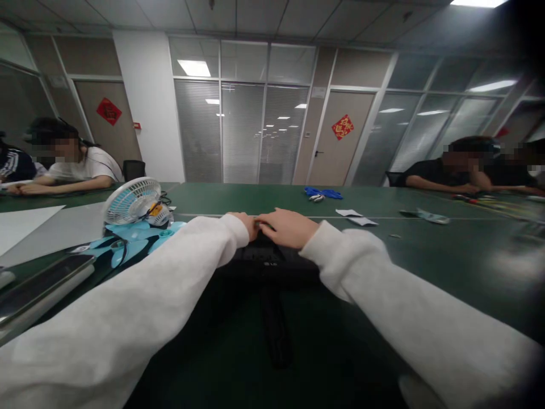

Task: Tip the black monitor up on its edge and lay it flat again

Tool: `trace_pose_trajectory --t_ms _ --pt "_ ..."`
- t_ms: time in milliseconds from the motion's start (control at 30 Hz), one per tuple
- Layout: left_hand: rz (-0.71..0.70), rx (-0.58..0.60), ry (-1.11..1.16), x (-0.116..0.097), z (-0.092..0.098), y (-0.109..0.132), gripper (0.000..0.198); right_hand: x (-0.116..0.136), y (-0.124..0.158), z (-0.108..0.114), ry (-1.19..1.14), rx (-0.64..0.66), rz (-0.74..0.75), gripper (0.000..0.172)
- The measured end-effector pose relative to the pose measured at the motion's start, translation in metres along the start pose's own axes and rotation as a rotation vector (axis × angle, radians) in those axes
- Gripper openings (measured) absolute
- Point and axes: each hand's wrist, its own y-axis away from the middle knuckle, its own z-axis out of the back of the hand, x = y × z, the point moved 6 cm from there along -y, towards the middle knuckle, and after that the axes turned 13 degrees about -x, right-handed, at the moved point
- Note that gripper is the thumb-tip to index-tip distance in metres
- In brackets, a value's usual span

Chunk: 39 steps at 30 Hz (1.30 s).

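both arms reach forward from the lower corners, light sleeves (140,289) angling inward, wrists close. left hand (246,225) and right hand (289,226) meet over the middle of the worktop (221,196), fingertips together or nearly so. right hand lies palm down, back of the hand up, fingers pointing left; left hand is partly hidden past its cuff. a small dark sliver shows at the right fingers; cannot tell what it is, nor whether either hand is clamped on anything.

black lg-marked device (276,264): directly under and on the near side of the hands, between the forearms, lettering facing the wearer. its upper part runs up beneath the fingers; contact unclear. a dark bar (276,329) extends from below the lettering toward the wearer, details lost in shadow.

left of the left forearm: white fan (133,200), tilted, beside light-blue parts (140,241); nearer, a dark-faced slab (45,287). beyond the hands, to the right: blue bundle (324,193), then paper slips (357,217). people sit at both sides, well apart from the hands.
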Motion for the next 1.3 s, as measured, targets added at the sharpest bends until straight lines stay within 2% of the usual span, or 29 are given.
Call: trace_pose_trajectory --t_ms 33,67,133,233,300,367,533,800,1033,1300 --pt "0.001 -0.046 -0.003 -0.003 0.011 0.016 0.028 0.013 0.018 0.010 0.012 -0.079 0.033 0.042" --pt "-0.003 -0.096 -0.005 -0.007 0.020 0.034 0.033 0.029 0.038 0.021 0.051 -0.236 0.107 0.045" --pt "-0.015 -0.187 0.001 -0.017 0.030 0.075 0.038 0.051 0.076 0.027 0.128 -0.450 0.196 0.051" --pt "-0.163 -0.391 0.106 -0.041 0.030 0.132 0.035 0.066 0.119 0.005 0.168 -0.589 0.283 0.052" --pt "-0.231 -0.413 0.126 -0.050 0.016 0.158 0.048 0.065 0.134 -0.016 0.175 -0.628 0.305 0.054" --pt "-0.260 -0.456 0.095 -0.054 0.003 0.172 0.060 0.060 0.141 -0.031 0.182 -0.652 0.310 0.057" --pt "-0.274 -0.522 0.080 -0.053 -0.011 0.177 0.071 0.052 0.146 -0.043 0.170 -0.657 0.267 0.065" --pt "-0.279 -0.498 0.102 -0.051 -0.011 0.183 0.079 0.056 0.149 -0.050 0.156 -0.629 0.226 0.072" --pt "-0.274 -0.518 0.107 -0.050 -0.007 0.182 0.081 0.054 0.148 -0.045 0.156 -0.638 0.254 0.072" --pt "-0.274 -0.517 0.123 -0.049 -0.005 0.183 0.089 0.050 0.145 -0.036 0.233 -0.583 0.236 0.067"
